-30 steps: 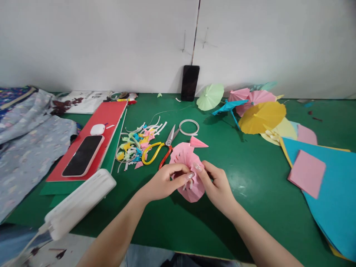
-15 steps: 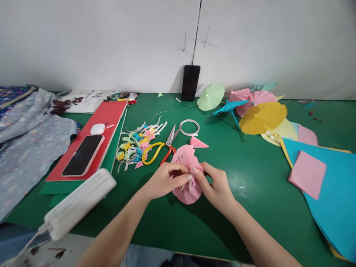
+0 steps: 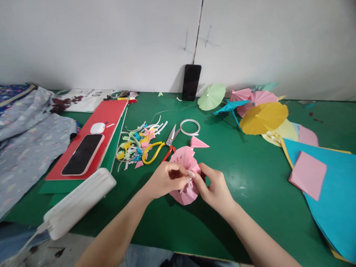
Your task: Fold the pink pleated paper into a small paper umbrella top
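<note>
Between your pinching left (image 3: pixel 166 180) and right (image 3: pixel 214 186) fingertips: pleated pink paper (image 3: pixel 185 198); uneven pull could tear it.

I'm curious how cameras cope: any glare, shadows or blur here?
Head view: pale glare on the green table beside the right hand, dark shadow below it; the upright phone shades the wall; the near white box looks slightly blurred.

Head-height view, forward and down, hands central

creased matt pink paper (image 3: pixel 184 197), shiny metal scissor blades (image 3: pixel 171 135)
</note>
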`<action>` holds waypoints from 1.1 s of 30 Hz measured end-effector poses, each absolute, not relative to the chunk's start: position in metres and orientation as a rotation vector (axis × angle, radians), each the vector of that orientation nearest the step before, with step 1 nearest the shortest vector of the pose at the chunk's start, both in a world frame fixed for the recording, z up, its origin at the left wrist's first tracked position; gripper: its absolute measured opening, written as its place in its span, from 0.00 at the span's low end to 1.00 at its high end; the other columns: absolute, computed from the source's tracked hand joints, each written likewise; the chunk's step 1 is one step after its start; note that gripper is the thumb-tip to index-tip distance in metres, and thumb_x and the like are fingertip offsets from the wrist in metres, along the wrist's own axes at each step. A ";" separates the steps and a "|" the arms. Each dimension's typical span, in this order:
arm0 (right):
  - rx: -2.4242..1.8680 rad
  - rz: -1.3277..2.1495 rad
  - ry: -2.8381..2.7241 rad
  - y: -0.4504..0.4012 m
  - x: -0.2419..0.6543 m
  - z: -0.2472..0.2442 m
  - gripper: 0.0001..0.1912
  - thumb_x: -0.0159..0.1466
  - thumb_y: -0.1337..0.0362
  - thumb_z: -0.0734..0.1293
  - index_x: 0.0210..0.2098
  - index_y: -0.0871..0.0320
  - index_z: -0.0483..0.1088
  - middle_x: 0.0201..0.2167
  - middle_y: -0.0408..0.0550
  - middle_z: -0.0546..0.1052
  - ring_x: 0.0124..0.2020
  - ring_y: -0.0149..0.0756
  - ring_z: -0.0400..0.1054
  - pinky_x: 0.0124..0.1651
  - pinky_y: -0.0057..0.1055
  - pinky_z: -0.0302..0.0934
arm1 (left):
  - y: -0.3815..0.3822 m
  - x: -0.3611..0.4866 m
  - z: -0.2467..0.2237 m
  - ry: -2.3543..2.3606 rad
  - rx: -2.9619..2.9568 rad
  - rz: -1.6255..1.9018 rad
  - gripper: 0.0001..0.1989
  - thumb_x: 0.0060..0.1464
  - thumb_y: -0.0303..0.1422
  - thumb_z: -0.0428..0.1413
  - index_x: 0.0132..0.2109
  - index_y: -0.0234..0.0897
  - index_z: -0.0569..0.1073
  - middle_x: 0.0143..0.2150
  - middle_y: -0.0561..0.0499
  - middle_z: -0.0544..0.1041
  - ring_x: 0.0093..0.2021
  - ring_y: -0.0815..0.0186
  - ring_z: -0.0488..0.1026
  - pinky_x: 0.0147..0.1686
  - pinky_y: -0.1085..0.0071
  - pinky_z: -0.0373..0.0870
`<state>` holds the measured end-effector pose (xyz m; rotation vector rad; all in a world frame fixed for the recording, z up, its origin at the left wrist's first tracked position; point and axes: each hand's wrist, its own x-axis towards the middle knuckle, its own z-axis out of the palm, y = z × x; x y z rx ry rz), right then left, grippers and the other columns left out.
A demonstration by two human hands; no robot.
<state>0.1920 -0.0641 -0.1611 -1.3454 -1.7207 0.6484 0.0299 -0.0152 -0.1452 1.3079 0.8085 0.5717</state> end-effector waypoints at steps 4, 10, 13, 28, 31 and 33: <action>-1.348 0.663 -1.717 -0.063 0.193 -0.159 0.16 0.65 0.63 0.61 0.23 0.55 0.53 0.17 0.36 0.57 0.18 0.27 0.53 0.23 0.24 0.49 | -0.015 0.030 -0.145 0.806 1.312 0.575 0.03 0.45 0.23 0.56 0.27 0.33 0.73 0.19 0.57 0.72 0.19 0.75 0.67 0.21 0.80 0.64; -1.354 0.700 -1.681 -0.062 0.193 -0.158 0.16 0.65 0.62 0.61 0.22 0.55 0.53 0.16 0.36 0.57 0.18 0.26 0.52 0.22 0.25 0.49 | -0.014 0.030 -0.144 0.805 1.319 0.556 0.03 0.47 0.24 0.55 0.28 0.33 0.74 0.19 0.56 0.72 0.19 0.74 0.68 0.21 0.80 0.65; -1.355 0.827 -1.599 -0.061 0.193 -0.157 0.16 0.65 0.60 0.62 0.22 0.56 0.56 0.16 0.37 0.59 0.18 0.27 0.52 0.22 0.25 0.49 | -0.014 0.030 -0.143 0.811 1.333 0.542 0.03 0.48 0.25 0.55 0.29 0.33 0.73 0.20 0.56 0.72 0.21 0.73 0.70 0.23 0.78 0.67; -1.562 0.976 -1.496 -0.052 0.199 -0.157 0.21 0.64 0.51 0.59 0.20 0.57 0.59 0.17 0.38 0.60 0.20 0.28 0.51 0.23 0.26 0.48 | -0.011 0.028 -0.141 0.822 1.475 0.416 0.05 0.50 0.25 0.52 0.28 0.34 0.69 0.23 0.56 0.72 0.24 0.73 0.69 0.26 0.77 0.66; -1.611 0.966 -1.515 -0.049 0.201 -0.162 0.20 0.63 0.56 0.59 0.18 0.57 0.55 0.15 0.38 0.57 0.19 0.27 0.50 0.22 0.26 0.45 | -0.009 0.028 -0.141 0.819 1.491 0.367 0.06 0.51 0.26 0.53 0.27 0.34 0.69 0.23 0.55 0.72 0.24 0.73 0.69 0.26 0.77 0.65; -1.629 0.987 -1.542 -0.048 0.203 -0.165 0.20 0.63 0.58 0.59 0.17 0.57 0.55 0.15 0.37 0.57 0.18 0.27 0.50 0.22 0.26 0.45 | -0.008 0.028 -0.141 0.833 1.497 0.346 0.06 0.52 0.27 0.52 0.28 0.34 0.70 0.24 0.55 0.73 0.25 0.72 0.69 0.27 0.77 0.65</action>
